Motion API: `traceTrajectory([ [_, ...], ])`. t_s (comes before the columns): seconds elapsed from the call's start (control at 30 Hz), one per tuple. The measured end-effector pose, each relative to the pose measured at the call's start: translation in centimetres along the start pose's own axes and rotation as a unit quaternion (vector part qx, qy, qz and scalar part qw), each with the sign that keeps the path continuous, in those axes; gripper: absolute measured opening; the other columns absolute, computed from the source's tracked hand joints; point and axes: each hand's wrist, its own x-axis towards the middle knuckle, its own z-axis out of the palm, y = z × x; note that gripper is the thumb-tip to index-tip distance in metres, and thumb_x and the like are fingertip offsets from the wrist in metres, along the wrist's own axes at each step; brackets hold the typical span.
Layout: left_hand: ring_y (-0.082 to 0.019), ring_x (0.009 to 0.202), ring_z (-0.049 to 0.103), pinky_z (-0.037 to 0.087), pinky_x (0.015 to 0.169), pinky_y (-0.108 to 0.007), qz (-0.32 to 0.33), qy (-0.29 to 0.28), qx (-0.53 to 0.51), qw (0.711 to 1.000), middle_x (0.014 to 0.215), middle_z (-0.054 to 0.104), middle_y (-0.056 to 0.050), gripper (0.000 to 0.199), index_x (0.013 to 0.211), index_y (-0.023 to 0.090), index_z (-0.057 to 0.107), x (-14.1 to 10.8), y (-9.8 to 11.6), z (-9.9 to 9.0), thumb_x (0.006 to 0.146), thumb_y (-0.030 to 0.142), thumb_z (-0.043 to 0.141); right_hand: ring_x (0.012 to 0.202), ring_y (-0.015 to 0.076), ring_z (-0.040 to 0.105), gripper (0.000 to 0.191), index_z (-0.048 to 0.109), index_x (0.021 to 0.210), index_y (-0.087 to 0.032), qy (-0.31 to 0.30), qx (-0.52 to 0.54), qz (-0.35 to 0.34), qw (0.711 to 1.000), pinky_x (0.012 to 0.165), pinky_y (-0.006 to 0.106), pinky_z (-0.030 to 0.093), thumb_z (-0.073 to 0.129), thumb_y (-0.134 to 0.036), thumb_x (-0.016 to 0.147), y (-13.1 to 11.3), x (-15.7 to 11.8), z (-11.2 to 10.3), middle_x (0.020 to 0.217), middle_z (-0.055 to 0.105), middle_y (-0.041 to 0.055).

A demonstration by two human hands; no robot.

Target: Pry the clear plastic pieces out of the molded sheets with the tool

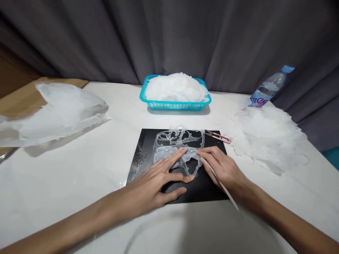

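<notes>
A translucent, whitish moulded sheet (161,153) with cut-out openings lies on a black mat (209,187). My left hand (161,180) rests flat over it, fingers spread, the fingertips touching the sheet. My right hand (221,167) is closed around a thin, pale stick-like tool (230,197), whose rear end sticks out toward me below the hand. The tool's tip is at the sheet, mostly covered by my fingers. Thread snips (222,138) with pink handles lie at the mat's upper right corner, partly on the table.
A blue plastic basket (174,106) heaped with white, translucent pieces (176,88) stands at the back. To the right lies a pile of similar thin pieces (270,135), with a tilted water bottle (271,86) behind it. A crumpled translucent bag (60,113) and cardboard (21,97) are at left.
</notes>
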Motion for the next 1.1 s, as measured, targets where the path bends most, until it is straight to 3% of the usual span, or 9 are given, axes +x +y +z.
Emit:
traceTrajectory([
  [0.1, -0.035, 0.16, 0.022, 0.036, 0.126, -0.052, 0.012, 0.007, -0.001, 1.0, 0.177, -0.003, 0.001, 0.036, 0.14, 0.038, 0.067, 0.1, -0.1, 0.1, 0.105, 0.041, 0.058, 0.105, 0.0242, 0.068, 0.027, 0.059, 0.131, -0.014, 0.024, 0.056, 0.077, 0.995, 0.089, 0.038, 0.06, 0.045, -0.014, 0.108, 0.9, 0.5, 0.2, 0.112, 0.067, 0.0143],
  [0.27, -0.036, 0.161, 0.019, 0.034, 0.127, -0.053, 0.028, 0.015, 0.004, 0.999, 0.177, -0.008, 0.005, 0.039, 0.144, 0.042, 0.062, 0.1, -0.5, 0.2, 0.105, 0.039, 0.058, 0.108, 0.0235, 0.064, 0.027, 0.061, 0.13, -0.022, 0.042, 0.134, 0.131, 0.981, 0.098, 0.042, 0.054, 0.045, -0.017, 0.108, 1.4, 1.0, -0.6, 0.113, 0.064, 0.01],
  [0.47, -0.031, 0.157, 0.031, 0.039, 0.123, -0.05, 0.022, 0.017, -0.005, 1.0, 0.17, 0.028, -0.001, 0.04, 0.144, 0.048, 0.06, 0.2, -0.5, 0.0, 0.107, 0.034, 0.055, 0.106, 0.0223, 0.063, 0.024, 0.066, 0.12, -0.022, 0.073, 0.174, 0.199, 0.962, 0.096, 0.041, 0.051, 0.045, -0.021, 0.109, 1.3, 1.2, -0.3, 0.109, 0.064, 0.0082],
  [0.63, -0.026, 0.132, 0.053, 0.043, 0.116, -0.041, -0.014, 0.022, -0.07, 0.997, 0.138, 0.06, -0.005, 0.032, 0.132, 0.038, 0.071, 1.2, 0.1, -1.2, 0.107, 0.045, 0.053, 0.109, 0.0215, 0.065, 0.027, 0.061, 0.131, -0.02, 0.073, 0.209, 0.122, 0.968, 0.098, 0.039, 0.056, 0.048, -0.019, 0.108, -0.2, 1.2, -0.5, 0.116, 0.063, 0.0107],
  [0.73, -0.022, 0.102, 0.061, 0.049, 0.099, -0.035, -0.087, 0.063, -0.212, 0.971, 0.106, 0.071, -0.005, 0.051, 0.113, 0.024, 0.077, 2.4, 0.8, -2.0, 0.11, 0.055, 0.036, 0.11, 0.0229, 0.066, 0.032, 0.059, 0.135, -0.019, 0.089, 0.202, 0.062, 0.973, 0.096, 0.04, 0.059, 0.049, -0.014, 0.105, -1.5, 0.9, -0.9, 0.117, 0.065, 0.0129],
  [0.8, -0.019, 0.079, 0.056, 0.047, 0.079, -0.031, -0.146, 0.07, -0.286, 0.945, 0.082, 0.066, -0.003, 0.065, 0.091, 0.019, 0.077, 3.2, 1.1, -2.4, 0.108, 0.06, 0.03, 0.11, 0.0239, 0.066, 0.036, 0.056, 0.139, -0.017, 0.071, 0.191, 0.013, 0.979, 0.096, 0.04, 0.06, 0.049, -0.011, 0.104, -2.2, 0.7, -0.9, 0.118, 0.066, 0.0143],
  [0.9, -0.015, 0.062, 0.04, 0.034, 0.061, -0.028, -0.2, 0.085, -0.345, 0.913, 0.065, 0.048, 0.001, 0.058, 0.069, 0.018, 0.064, 4.0, 1.4, -2.5, 0.099, 0.066, 0.05, 0.109, 0.0245, 0.066, 0.04, 0.053, 0.143, -0.015, 0.036, 0.183, -0.031, 0.982, 0.095, 0.041, 0.06, 0.049, -0.011, 0.104, -2.9, 0.6, -0.6, 0.12, 0.067, 0.0151],
  [1.0, -0.014, 0.065, 0.037, 0.029, 0.059, -0.026, -0.198, 0.095, -0.391, 0.894, 0.071, 0.047, 0.003, 0.044, 0.075, 0.019, 0.062, 4.2, 1.5, -2.5, 0.09, 0.06, 0.068, 0.111, 0.0254, 0.063, 0.039, 0.055, 0.142, -0.016, 0.054, 0.19, -0.007, 0.98, 0.097, 0.043, 0.057, 0.05, -0.013, 0.104, -3.0, 0.5, -0.7, 0.122, 0.067, 0.0146],
  [1.1, -0.014, 0.069, 0.037, 0.029, 0.062, -0.026, -0.198, 0.099, -0.409, 0.885, 0.075, 0.049, 0.003, 0.039, 0.082, 0.019, 0.067, 3.9, 1.3, -2.6, 0.091, 0.057, 0.068, 0.115, 0.027, 0.058, 0.033, 0.066, 0.131, -0.021, 0.113, 0.172, 0.061, 0.977, 0.102, 0.051, 0.05, 0.046, -0.015, 0.106, -2.5, 0.5, -1.4, 0.127, 0.066, 0.0122],
])
